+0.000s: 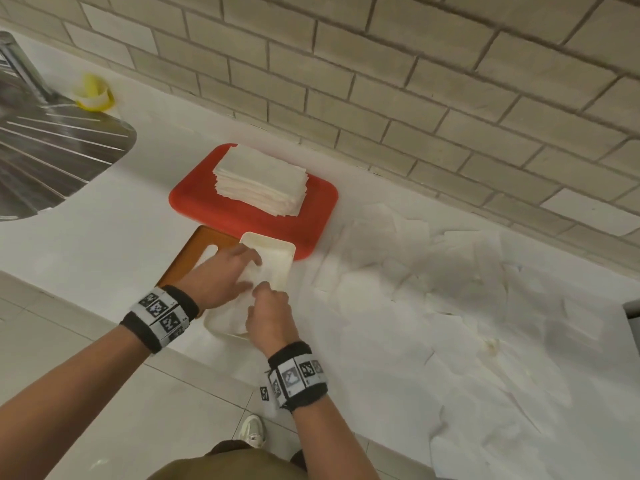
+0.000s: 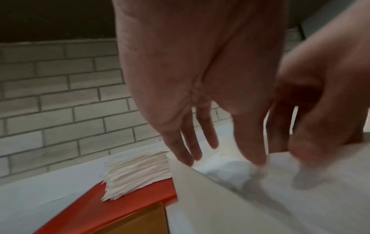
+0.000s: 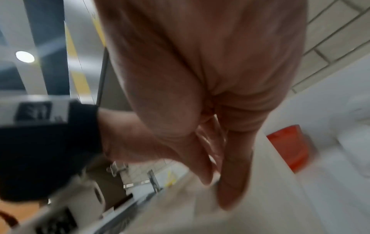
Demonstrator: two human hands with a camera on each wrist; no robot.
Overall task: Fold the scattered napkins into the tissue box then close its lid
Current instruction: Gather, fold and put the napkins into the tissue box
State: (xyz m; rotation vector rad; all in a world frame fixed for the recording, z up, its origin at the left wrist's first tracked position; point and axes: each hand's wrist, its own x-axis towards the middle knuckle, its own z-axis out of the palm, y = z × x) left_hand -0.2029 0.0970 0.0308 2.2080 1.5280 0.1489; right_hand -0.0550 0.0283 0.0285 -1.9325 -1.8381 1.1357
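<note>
Currently the step in hand seems to be the laying of one napkin (image 1: 242, 306) into the tissue box (image 1: 273, 252), which I take as the landmark: it is the cream open tray at the near edge of the counter (image 1: 104, 237). At the near end of the box, the right hand (image 1: 268, 313) has its fingers curled and pinches the napkin's edge between thumb and fingers. Over the middle of the box, the left hand (image 1: 225, 275) lies with straight fingers (image 2: 186, 152) pressing the sheet down; it grips nothing. Just left of the box and partly under it is an orange board (image 1: 197, 251). Right of the box many loose napkins (image 1: 450, 289) still lie scattered. Just behind the box, touching it, is a red lid (image 1: 207, 199) with a stack of folded napkins (image 1: 259, 178) on it. Next, I think, the fold must be flattened inside the box, then another sheet fetched; the closing is still far.
</note>
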